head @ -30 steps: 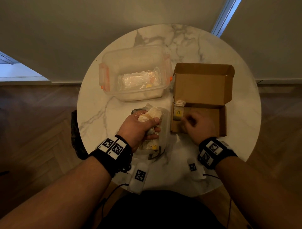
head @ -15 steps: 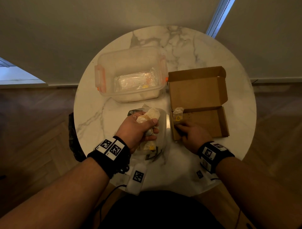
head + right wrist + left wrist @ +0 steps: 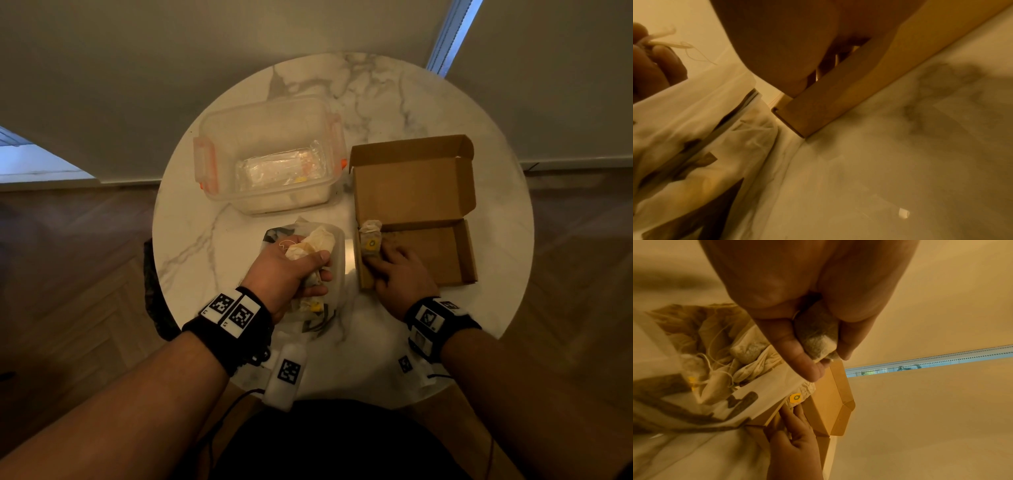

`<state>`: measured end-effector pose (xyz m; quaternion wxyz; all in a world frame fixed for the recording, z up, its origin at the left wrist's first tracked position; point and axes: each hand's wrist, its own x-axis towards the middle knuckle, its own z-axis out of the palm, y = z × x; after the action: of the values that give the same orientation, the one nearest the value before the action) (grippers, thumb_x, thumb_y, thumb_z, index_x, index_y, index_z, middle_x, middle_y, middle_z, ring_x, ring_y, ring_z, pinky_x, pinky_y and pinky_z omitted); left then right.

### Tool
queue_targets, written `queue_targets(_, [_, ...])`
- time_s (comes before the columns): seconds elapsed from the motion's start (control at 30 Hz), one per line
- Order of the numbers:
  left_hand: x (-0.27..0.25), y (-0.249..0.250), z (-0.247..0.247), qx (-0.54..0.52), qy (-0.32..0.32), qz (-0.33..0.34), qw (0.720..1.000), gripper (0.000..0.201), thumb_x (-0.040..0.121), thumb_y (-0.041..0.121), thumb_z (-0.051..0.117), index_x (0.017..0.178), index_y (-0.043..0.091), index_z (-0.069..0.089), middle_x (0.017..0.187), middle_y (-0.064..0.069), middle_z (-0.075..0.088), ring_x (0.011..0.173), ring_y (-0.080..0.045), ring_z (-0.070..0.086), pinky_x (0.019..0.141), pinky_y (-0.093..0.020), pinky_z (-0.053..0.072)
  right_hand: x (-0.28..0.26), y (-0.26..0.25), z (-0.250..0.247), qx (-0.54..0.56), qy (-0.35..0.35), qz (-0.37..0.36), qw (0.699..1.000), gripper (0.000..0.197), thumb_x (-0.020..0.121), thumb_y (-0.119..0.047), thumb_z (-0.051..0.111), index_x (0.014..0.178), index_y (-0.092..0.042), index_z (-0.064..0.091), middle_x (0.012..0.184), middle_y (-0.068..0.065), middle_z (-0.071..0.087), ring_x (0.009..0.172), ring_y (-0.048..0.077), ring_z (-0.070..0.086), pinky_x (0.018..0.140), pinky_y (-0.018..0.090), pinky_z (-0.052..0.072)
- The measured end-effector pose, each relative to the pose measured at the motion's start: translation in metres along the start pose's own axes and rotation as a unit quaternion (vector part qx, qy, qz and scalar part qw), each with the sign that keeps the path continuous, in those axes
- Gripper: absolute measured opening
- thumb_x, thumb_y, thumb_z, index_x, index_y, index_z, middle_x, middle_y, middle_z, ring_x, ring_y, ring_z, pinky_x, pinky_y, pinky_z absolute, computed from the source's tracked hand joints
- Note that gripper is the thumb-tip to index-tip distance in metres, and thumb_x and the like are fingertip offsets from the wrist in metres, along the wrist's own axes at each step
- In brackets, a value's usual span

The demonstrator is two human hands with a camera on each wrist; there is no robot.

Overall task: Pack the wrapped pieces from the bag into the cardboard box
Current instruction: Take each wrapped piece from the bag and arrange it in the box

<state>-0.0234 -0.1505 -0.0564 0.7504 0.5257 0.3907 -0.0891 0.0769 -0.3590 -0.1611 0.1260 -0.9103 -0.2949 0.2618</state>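
Two bare hands work over a round white marble table (image 3: 212, 240) in the head view. The left hand (image 3: 284, 270) is closed around a bunch of pale paper-wrapped pieces with thin strings (image 3: 313, 245), and it holds them just above the translucent plastic bag with dark print (image 3: 337, 274) that lies on the table. The right hand (image 3: 400, 274) reaches into the near left corner of the open brown cardboard box (image 3: 442, 253), whose lid stands up behind. Its fingertips touch one wrapped piece with a small yellow tag (image 3: 370, 240) that stands against the left wall of the box. I cannot tell if the fingers pinch it or only press on it. Behind the bag stands a clear plastic container with orange clips (image 3: 219, 144), with a clear packet inside.

From the left wrist view, the thumb and fingers (image 3: 795, 353) are curled round a grey-white wrapped piece (image 3: 820, 337). More wrapped pieces with strings (image 3: 725, 353) lie inside the bag (image 3: 760, 391) below. Beyond it the right hand (image 3: 795, 434) rests at the cardboard box (image 3: 828, 402), beside the yellow tag (image 3: 795, 397).

From the right wrist view, the right hand (image 3: 787, 48) hangs over the near wall of the box (image 3: 818, 113), and its fingers go out of sight behind this wall. The bag (image 3: 705, 129) lies just beside the box corner on the table (image 3: 900, 162). The picture is blurred.
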Motion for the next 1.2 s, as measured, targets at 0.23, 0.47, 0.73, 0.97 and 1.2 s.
queue_targets(0.23, [-0.003, -0.003, 0.003, 0.000, 0.005, -0.010, 1.000, 0.036, 0.093, 0.008, 0.072, 0.125, 0.000, 0.058, 0.095, -0.014, 0.070, 0.077, -0.022, 0.071, 0.061, -0.034, 0.059, 0.003, 0.000, 0.001, 0.025, 0.005, -0.012, 1.000, 0.058, 0.090, -0.018, 0.051, 0.145, -0.037, 0.048, 0.163, -0.008, 0.030, 0.137, 0.029, 0.033, 0.108, 0.049, 0.043])
queue_targets(0.47, [-0.003, 0.003, 0.005, -0.045, -0.024, -0.021, 0.998, 0.035, 0.095, 0.006, 0.066, 0.128, 0.000, 0.057, 0.089, -0.012, 0.070, 0.078, -0.023, 0.071, 0.063, -0.037, 0.062, 0.005, -0.001, -0.003, 0.057, 0.001, -0.014, 0.998, 0.048, 0.087, -0.016, 0.057, 0.131, -0.034, 0.063, 0.163, -0.002, 0.034, 0.141, 0.030, 0.030, 0.115, 0.047, 0.036])
queue_targets(0.73, [0.000, 0.017, 0.015, -0.105, -0.072, -0.011, 0.992, 0.047, 0.091, -0.016, 0.036, 0.130, 0.002, 0.055, 0.105, -0.020, 0.070, 0.098, -0.037, 0.073, 0.080, -0.044, 0.064, -0.008, -0.021, -0.062, 0.188, 0.165, -0.047, 0.967, 0.017, 0.093, -0.035, 0.065, 0.108, -0.028, 0.070, 0.116, -0.012, 0.064, 0.107, 0.010, 0.057, 0.091, 0.041, 0.053])
queue_targets(0.97, [-0.004, 0.028, 0.026, -0.024, -0.109, 0.046, 0.993, 0.041, 0.093, 0.001, 0.067, 0.132, 0.003, 0.058, 0.119, -0.018, 0.073, 0.107, -0.031, 0.072, 0.094, -0.045, 0.058, -0.017, -0.065, -0.116, 0.319, 0.149, -0.096, 0.931, 0.020, 0.088, -0.040, 0.074, 0.102, -0.026, 0.071, 0.092, -0.013, 0.067, 0.083, 0.008, 0.063, 0.071, 0.028, 0.057])
queue_targets(1.2, [-0.003, 0.031, 0.023, -0.065, -0.069, 0.045, 0.994, 0.031, 0.100, 0.005, 0.058, 0.131, 0.000, 0.058, 0.105, -0.015, 0.073, 0.092, -0.026, 0.074, 0.076, -0.036, 0.063, -0.019, -0.057, -0.121, 0.425, 0.114, -0.038, 0.897, 0.010, 0.093, -0.023, 0.072, 0.103, -0.024, 0.074, 0.086, -0.007, 0.074, 0.076, 0.011, 0.071, 0.071, 0.034, 0.062])
